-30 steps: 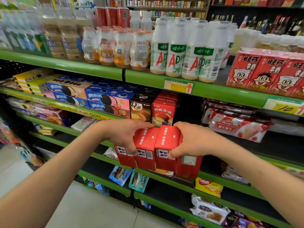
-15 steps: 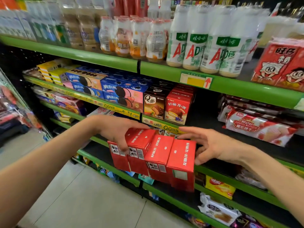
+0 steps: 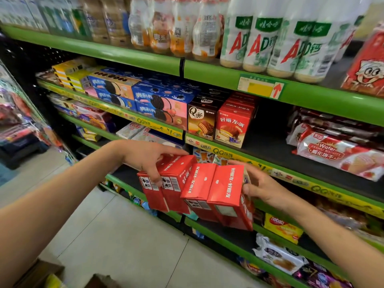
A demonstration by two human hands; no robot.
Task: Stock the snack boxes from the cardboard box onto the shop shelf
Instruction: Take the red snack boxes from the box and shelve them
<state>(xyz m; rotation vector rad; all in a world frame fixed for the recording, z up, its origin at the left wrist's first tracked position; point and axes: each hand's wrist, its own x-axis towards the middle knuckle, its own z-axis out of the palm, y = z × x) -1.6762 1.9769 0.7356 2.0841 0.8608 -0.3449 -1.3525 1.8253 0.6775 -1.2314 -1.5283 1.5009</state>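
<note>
A cardboard box (image 3: 39, 274) at the lower left was cut off by the frame's edge. Drink bottles (image 3: 108, 19) along the top lost their caps to the edge, labels blurred. Goods (image 3: 18, 113) at far left were smeared beyond telling.

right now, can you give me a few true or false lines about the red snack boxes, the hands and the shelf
1. Four red snack boxes are held in a row between the hands. True.
2. The left hand hangs open, away from the boxes. False: its fingers curl over the two boxes at the left end.
3. The right hand grips the box at the right end. True.
4. The shelf space right of the shelved red boxes is packed with blue biscuit boxes. False: it is bare; the blue biscuit boxes sit further left.
5. White bottles stand on the shelf above. True.
</note>
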